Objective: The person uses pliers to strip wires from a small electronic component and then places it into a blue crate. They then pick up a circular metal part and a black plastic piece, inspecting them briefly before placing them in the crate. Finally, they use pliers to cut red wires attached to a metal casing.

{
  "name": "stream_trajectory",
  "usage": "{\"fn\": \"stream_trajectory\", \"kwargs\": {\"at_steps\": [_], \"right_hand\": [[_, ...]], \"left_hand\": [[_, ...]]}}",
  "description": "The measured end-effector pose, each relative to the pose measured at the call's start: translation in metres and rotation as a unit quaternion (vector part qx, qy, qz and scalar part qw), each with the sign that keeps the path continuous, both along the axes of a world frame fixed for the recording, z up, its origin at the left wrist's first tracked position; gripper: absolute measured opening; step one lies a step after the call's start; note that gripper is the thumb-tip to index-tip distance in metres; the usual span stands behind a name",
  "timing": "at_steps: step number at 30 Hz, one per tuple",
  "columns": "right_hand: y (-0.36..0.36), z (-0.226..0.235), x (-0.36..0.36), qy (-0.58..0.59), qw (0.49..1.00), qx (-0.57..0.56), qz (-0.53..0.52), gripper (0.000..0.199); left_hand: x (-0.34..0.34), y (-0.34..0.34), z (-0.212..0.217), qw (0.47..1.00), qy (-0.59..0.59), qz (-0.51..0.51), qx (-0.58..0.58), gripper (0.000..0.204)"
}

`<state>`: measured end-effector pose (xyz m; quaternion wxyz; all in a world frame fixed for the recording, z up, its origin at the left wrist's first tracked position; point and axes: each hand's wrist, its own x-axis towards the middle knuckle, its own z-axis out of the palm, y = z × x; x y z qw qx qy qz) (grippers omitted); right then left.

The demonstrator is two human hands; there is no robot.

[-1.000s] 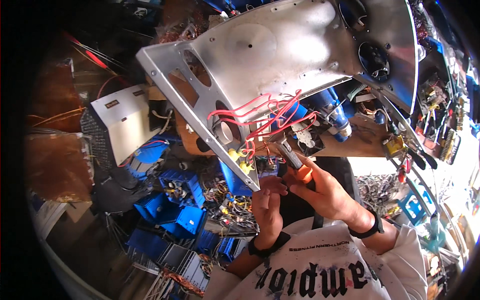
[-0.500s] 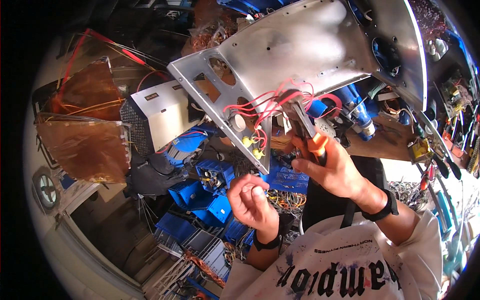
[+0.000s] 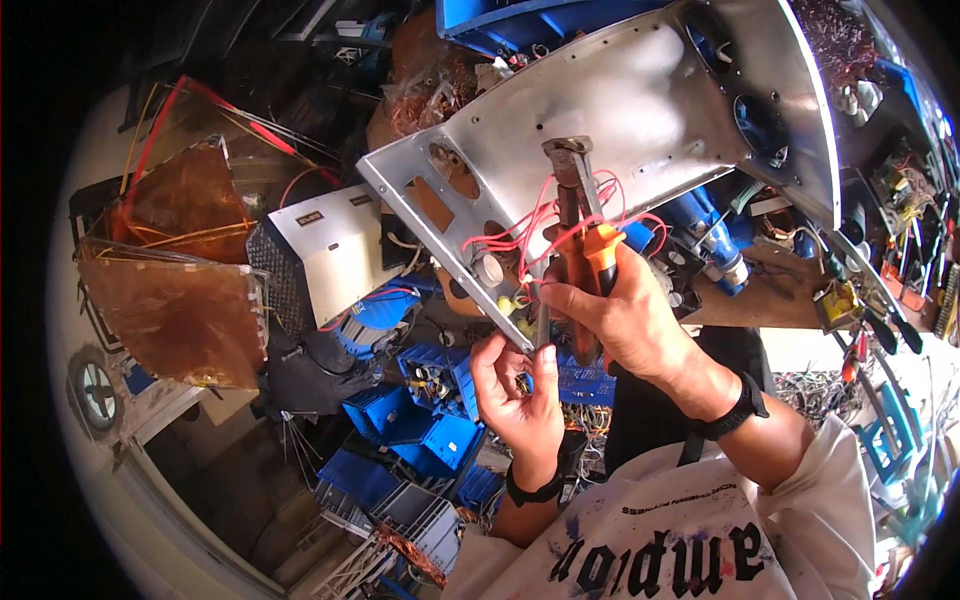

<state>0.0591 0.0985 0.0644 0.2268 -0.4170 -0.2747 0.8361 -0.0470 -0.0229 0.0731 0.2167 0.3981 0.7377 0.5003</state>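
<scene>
The pincers (image 3: 603,243), with orange and black handles, sit in the right hand (image 3: 640,315), whose fingers wrap the grips; their head points away from the person, beyond the knuckles, and whether the jaws bite on anything is impossible to tell. Red wires (image 3: 490,242) loop around the tool, just beyond and left of the right hand. Left of that hand, yellow connectors (image 3: 505,305) sit near the lower corner of the metal housing (image 3: 610,90), which spreads beyond both hands. The left hand (image 3: 522,405) grasps this corner, thumb on one side and fingers on the other. To the right of the right hand lie a blue power tool (image 3: 712,240) and the wooden bench (image 3: 765,305). Blue bins (image 3: 437,442) stand below and left of the left hand; farther left is a cream metal box (image 3: 335,250).
</scene>
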Motion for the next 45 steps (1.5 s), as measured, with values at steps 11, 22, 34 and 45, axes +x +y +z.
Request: {"fn": "stream_trajectory", "kwargs": {"at_steps": [11, 22, 34, 45], "right_hand": [[-0.018, -0.028, 0.007, 0.056, 0.993, 0.026, -0.097, 0.029], [-0.062, -0.015, 0.040, 0.043, 0.983, -0.175, -0.023, 0.039], [-0.076, -0.011, 0.073, 0.143, 0.978, -0.142, 0.055, 0.059], [-0.048, 0.001, 0.110, 0.207, 0.964, -0.129, 0.109, 0.049]], "left_hand": [[0.000, -0.008, -0.005, 0.999, -0.047, 0.023, -0.015, 0.040], [0.034, -0.066, -0.015, 0.917, -0.258, -0.114, -0.282, 0.024], [0.063, -0.076, 0.013, 0.763, -0.589, -0.072, -0.254, 0.028], [0.052, -0.086, 0.018, 0.832, -0.517, -0.089, -0.180, 0.034]]}}
